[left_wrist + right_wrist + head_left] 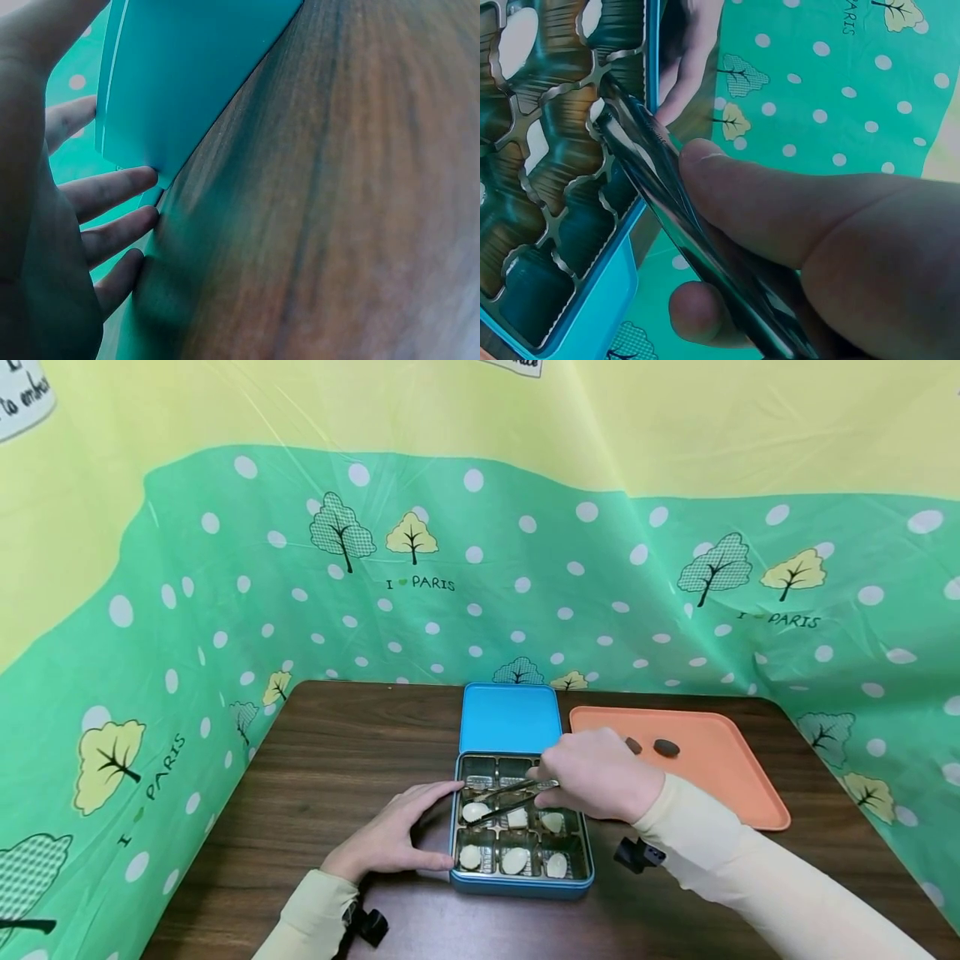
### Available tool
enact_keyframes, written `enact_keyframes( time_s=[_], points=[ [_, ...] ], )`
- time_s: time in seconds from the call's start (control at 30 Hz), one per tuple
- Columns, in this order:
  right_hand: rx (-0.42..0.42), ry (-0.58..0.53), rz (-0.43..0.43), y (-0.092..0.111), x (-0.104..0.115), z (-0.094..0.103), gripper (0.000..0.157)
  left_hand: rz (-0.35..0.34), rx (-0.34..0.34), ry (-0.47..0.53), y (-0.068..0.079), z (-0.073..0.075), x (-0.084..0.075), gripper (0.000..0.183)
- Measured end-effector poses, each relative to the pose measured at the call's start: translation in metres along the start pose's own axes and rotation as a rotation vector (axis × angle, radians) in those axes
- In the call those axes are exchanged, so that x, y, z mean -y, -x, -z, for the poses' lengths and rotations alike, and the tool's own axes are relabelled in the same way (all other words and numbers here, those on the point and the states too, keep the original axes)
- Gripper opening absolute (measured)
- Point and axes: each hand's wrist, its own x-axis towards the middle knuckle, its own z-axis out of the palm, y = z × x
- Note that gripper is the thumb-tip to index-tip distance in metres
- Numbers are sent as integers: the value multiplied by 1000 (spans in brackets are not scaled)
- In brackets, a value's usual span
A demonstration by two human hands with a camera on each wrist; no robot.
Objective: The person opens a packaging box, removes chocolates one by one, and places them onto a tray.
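A blue tin box (522, 890) stands on the table with its lid raised at the back. Its divided insert holds several white pieces, such as the white oval piece (514, 861), in the front and middle rows. My right hand (597, 774) grips dark metal tongs (682, 217), which reach leftward across the insert. Their tips are beside the white piece (475, 812) in the middle row's left compartment; whether they pinch it I cannot tell. My left hand (392, 832), fingers spread, touches the box's left side with thumb and index finger.
An orange tray (738, 781) lies to the right of the box, partly behind my right arm. On it are two dark, stone-like pieces, one a dark oval piece (666, 747). A green and yellow patterned cloth (450, 527) hangs behind the brown wooden table (330, 760).
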Motion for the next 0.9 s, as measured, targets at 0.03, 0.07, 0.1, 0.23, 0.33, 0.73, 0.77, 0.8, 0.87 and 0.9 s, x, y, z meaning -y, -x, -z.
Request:
enact_keyframes(
  time_s=[0.03, 0.07, 0.1, 0.23, 0.33, 0.73, 0.77, 0.8, 0.87, 0.9],
  points=[
    [-4, 7, 1, 0, 1, 0, 25, 0, -1, 2, 0, 0, 0, 100],
    [-9, 11, 4, -1, 1, 0, 24, 3, -2, 8, 0, 1, -1, 100],
    [-13, 18, 9, -1, 2, -1, 22, 2, -4, 8, 0, 1, -1, 100],
    [-28, 54, 21, -2, 4, -1, 18, 5, -5, 6, 0, 2, -2, 100],
    [-45, 73, 28, -1, 4, -1, 19, 2, -5, 1, 0, 1, -2, 100],
    [-83, 47, 64, 3, 2, -3, 16, 10, -1, 3, 0, 0, -1, 100],
    [-81, 53, 60, 4, 2, -2, 16, 12, -1, 2, 0, 0, -1, 100],
    [-83, 52, 57, 5, 2, -1, 16, 15, 1, 1, 0, -1, 0, 100],
    [-81, 53, 45, 7, 2, 0, 17, 16, 2, 5, 0, -1, 0, 100],
    [-79, 55, 37, 8, 2, 1, 17, 16, 2, 6, 0, -1, 0, 100]
  ],
)
